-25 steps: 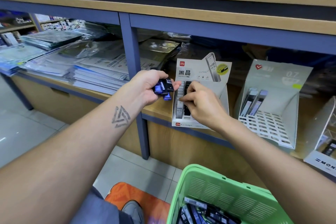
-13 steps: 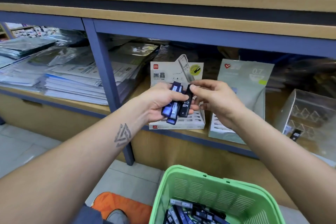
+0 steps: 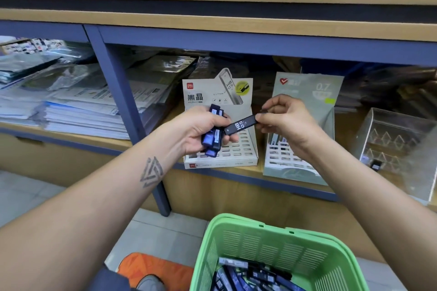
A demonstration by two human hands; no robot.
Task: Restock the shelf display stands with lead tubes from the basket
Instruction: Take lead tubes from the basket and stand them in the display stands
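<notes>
Currently the left hand [image 3: 201, 129] grips a bundle of tubes [image 3: 214, 136]; the right hand [image 3: 287, 118] pinches one HB tube [image 3: 241, 124] at 3 o'clock of it. Stand [image 3: 241, 151] slots look mostly unfilled; basket [image 3: 264, 241], 6 o'clock, holds many more. Judged early.

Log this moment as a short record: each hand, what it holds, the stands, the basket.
left hand: grips a bundle of lead tubes
right hand: pinches one black tube marked HB 0.5 by its end
HB 0.5 stand: on the shelf behind the hands, grid slots in view mostly unfilled
0.7 stand: to its right, a few tubes
green basket: below, more tubes inside
</notes>
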